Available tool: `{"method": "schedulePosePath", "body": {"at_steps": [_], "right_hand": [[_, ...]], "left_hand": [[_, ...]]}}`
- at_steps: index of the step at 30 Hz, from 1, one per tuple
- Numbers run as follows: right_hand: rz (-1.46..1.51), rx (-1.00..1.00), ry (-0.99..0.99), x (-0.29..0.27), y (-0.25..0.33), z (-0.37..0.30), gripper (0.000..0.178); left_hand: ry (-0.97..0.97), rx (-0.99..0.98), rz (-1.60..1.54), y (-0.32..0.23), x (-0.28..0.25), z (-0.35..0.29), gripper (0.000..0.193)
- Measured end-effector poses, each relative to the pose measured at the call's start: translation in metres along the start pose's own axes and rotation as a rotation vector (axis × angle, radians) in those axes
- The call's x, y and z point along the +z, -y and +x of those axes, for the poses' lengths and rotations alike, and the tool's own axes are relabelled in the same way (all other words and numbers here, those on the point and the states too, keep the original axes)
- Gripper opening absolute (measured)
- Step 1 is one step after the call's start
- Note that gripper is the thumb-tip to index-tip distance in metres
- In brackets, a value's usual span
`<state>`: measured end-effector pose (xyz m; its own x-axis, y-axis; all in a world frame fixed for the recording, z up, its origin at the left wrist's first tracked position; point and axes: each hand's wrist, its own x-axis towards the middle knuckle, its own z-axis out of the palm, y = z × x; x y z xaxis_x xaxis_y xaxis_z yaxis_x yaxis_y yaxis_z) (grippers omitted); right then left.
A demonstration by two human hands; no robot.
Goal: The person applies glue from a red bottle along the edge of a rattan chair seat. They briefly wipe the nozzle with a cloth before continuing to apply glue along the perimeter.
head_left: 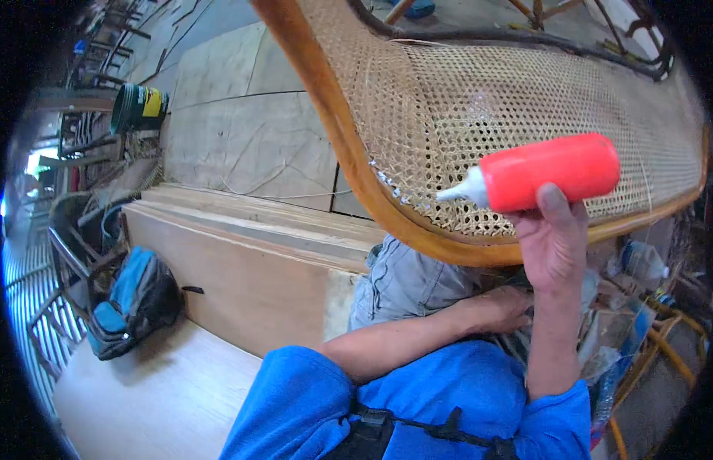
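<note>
My right hand (556, 238) grips a red squeeze bottle (552, 172) with a white tapered nozzle. The bottle lies nearly sideways, its tip pointing left at the inner edge of a woven cane chair seat (517, 100). White glue-like blobs (395, 190) line the seam where the weave meets the curved brown wooden frame (349, 138). Crossing my lap, my left arm brings my left hand (504, 308) below the frame, close to my right wrist. Its fingers are mostly hidden, so whether it holds anything cannot be made out.
To the left, wooden boards (218, 253) form a low step beside me. A blue and black backpack (134, 303) rests on a pale panel (172, 391). A dark green bucket (138, 109) stands farther back. Plastic bottles (642, 261) and rattan poles (671, 353) clutter the right side.
</note>
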<state>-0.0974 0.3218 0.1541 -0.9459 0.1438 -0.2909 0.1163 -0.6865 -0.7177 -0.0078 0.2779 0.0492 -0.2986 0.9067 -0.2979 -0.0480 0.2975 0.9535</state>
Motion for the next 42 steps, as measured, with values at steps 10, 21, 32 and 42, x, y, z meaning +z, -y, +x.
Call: {"method": "schedulePosePath", "body": {"at_steps": [10,21,32,42], "right_hand": [[-0.11,0.012,-0.021,0.001,-0.022,0.008,0.04],[-0.251,-0.003,0.009,0.0,-0.032,0.006,0.043],[-0.327,0.017,0.043,-0.003,-0.028,0.013,0.042],[-0.361,-0.095,0.062,0.017,-0.028,0.0,0.042]], "left_hand": [[-0.163,0.154,-0.029,-0.002,0.002,-0.003,0.026],[-0.173,0.211,-0.074,0.01,0.01,0.005,0.025],[-0.131,0.132,0.095,0.003,0.005,-0.003,0.021],[-0.096,0.095,0.109,0.007,0.011,0.003,0.023]]}}
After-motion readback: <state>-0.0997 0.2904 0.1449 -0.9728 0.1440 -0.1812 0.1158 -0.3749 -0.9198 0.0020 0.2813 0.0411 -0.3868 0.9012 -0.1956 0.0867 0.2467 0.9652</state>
